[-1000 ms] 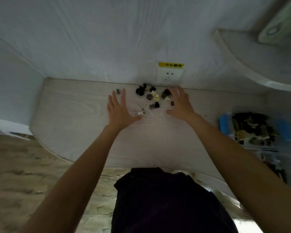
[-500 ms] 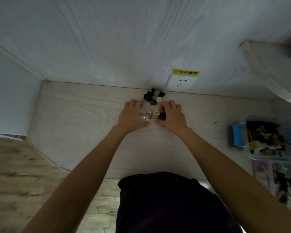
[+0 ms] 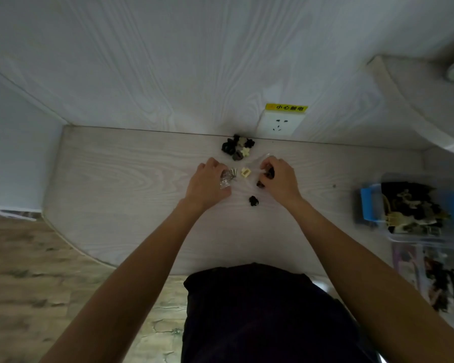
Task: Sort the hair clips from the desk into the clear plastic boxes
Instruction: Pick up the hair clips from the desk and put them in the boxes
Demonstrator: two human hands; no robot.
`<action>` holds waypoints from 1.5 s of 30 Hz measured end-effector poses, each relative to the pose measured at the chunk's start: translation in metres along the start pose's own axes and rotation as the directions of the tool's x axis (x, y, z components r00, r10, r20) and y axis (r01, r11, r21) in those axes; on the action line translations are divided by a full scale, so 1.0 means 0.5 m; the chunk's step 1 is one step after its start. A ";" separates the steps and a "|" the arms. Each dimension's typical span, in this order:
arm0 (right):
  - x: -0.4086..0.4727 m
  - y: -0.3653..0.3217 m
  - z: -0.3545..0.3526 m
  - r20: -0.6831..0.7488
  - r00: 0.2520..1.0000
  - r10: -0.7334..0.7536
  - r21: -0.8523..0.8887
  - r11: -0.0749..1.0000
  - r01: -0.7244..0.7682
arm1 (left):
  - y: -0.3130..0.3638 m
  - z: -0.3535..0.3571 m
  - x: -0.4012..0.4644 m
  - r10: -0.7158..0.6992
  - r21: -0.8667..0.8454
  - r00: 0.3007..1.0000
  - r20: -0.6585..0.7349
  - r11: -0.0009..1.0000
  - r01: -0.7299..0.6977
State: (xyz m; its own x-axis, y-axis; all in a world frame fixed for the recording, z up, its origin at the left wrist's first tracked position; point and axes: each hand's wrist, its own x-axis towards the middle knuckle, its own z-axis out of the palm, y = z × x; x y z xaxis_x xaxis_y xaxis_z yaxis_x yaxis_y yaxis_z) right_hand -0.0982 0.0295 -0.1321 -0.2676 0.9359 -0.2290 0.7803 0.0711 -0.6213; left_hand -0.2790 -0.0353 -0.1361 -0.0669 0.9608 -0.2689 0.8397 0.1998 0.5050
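Small black, brown and cream hair clips (image 3: pixel 237 147) lie in a heap at the back of the pale wooden desk (image 3: pixel 131 184), by the wall. My left hand (image 3: pixel 207 183) is curled over a bunch of silver metal clips (image 3: pixel 228 176). My right hand (image 3: pixel 278 176) is closed on dark claw clips (image 3: pixel 269 172). A cream square clip (image 3: pixel 245 173) rests between my hands, and one black clip (image 3: pixel 253 200) lies loose nearer to me. Two clear plastic boxes stand at the right: one with blue latches (image 3: pixel 366 205) holding mixed clips, and a second box (image 3: pixel 406 260) closer to me.
A wall socket (image 3: pixel 279 124) with a yellow warning label sits just behind the heap. A curved shelf (image 3: pixel 414 106) juts out at the upper right. The desk's rounded front edge drops to a wood-pattern floor (image 3: pixel 24 271) on the left.
My hands have drawn apart and closed on clips, left on the silver ones and right on dark ones. A cream clip and a black clip now lie exposed between and below them.
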 end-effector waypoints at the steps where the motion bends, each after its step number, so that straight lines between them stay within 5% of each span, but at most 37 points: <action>1: -0.002 0.002 -0.003 -0.013 1.000 0.022 0.033 0.999 -0.021 | 0.002 -0.002 0.000 -0.004 0.020 1.000 -0.001 1.000 0.004; 7: -0.030 0.015 -0.025 -0.080 0.993 0.081 0.219 0.974 -0.062 | 0.006 -0.013 -0.004 -0.026 0.009 0.999 -0.046 1.000 0.026; 11: -0.074 0.014 -0.070 -0.065 0.989 0.134 0.437 0.895 -0.092 | 0.047 -0.027 -0.024 -0.085 -0.158 0.977 -0.193 0.986 0.054; 17: -0.190 0.078 -0.220 -0.216 0.964 0.159 0.585 0.811 -0.003 | 0.266 -0.027 -0.061 0.198 -0.327 0.938 -0.285 0.899 -0.290; 25: -0.274 0.289 -0.410 -0.390 0.881 0.269 0.398 0.912 -0.102 | 0.533 0.105 -0.028 0.440 -0.360 0.871 -0.219 0.793 -0.491; 34: -0.256 0.422 -0.484 -0.358 0.913 0.198 0.160 0.976 -0.149 | 0.627 0.200 0.045 0.444 0.030 0.896 0.010 0.896 -0.444; 45: -0.211 0.413 -0.502 -0.190 0.981 -0.037 -0.035 0.999 0.031 | 0.590 0.209 0.036 0.595 0.336 0.787 -0.162 0.783 -0.523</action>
State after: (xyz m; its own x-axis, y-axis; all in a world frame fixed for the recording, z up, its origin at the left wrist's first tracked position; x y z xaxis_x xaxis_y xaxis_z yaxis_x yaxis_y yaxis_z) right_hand 0.2328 0.0320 -0.0482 -0.1841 0.9811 -0.0592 0.7908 0.1121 -0.6017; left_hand 0.0235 0.0208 -0.0776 0.3594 0.9064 0.2219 0.8739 -0.4103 0.2608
